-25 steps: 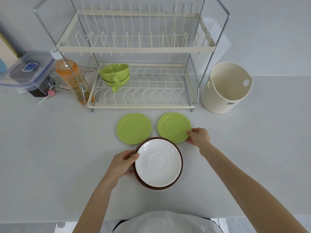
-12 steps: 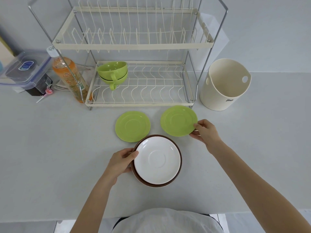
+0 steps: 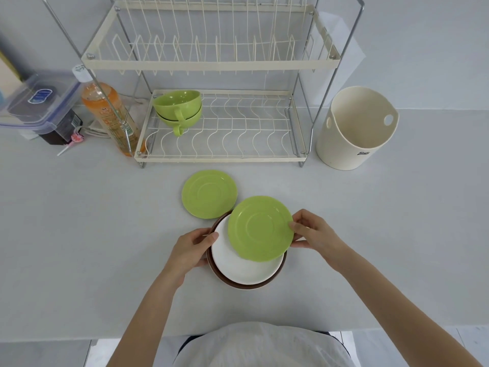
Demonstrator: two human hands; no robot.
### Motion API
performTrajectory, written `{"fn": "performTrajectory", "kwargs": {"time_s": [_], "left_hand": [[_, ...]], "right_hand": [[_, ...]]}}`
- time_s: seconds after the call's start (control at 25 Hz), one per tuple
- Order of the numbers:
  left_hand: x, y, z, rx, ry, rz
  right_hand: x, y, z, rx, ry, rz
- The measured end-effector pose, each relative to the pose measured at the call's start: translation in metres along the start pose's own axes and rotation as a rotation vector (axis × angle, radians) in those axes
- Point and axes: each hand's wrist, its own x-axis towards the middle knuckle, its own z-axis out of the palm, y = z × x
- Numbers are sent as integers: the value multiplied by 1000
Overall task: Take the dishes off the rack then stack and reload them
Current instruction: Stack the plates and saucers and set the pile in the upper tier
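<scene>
My right hand (image 3: 315,233) pinches the right edge of a green saucer (image 3: 260,227) and holds it tilted above the white saucer (image 3: 243,263). That white saucer rests in a brown saucer (image 3: 244,286) on the counter. My left hand (image 3: 194,247) grips the left rim of this white and brown stack. A second green saucer (image 3: 209,193) lies flat on the counter just behind. Two stacked green cups (image 3: 178,108) sit at the left of the lower shelf of the two-tier wire rack (image 3: 219,157). The rack's upper shelf holds nothing.
A cream utensil holder (image 3: 356,128) stands right of the rack. Left of it are an orange drink bottle (image 3: 107,112), a clear lidded box (image 3: 39,100) on a dark item and a pink lollipop (image 3: 74,140). The counter's front edge runs near my body.
My right hand has lifted the right green saucer off the counter and carried it back toward me, over the white saucer. My left hand has stayed on the stack's rim.
</scene>
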Motion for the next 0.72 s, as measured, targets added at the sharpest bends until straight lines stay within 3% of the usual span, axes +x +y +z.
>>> {"fn": "performTrajectory", "kwargs": {"time_s": [0.16,0.28,0.4,0.72], "left_hand": [[-1,-1,1,8,7,0],[-1,1,2,24,9,-1],[0,1,3,49,-14,5],[1,-2,2,25,-19,3]], "right_hand": [[3,8,5,-245,8,-49],[4,11,8,-610,67,-228],[6,13,12,-819,74,-381],[31,-4,20,-798,107,-317]]}}
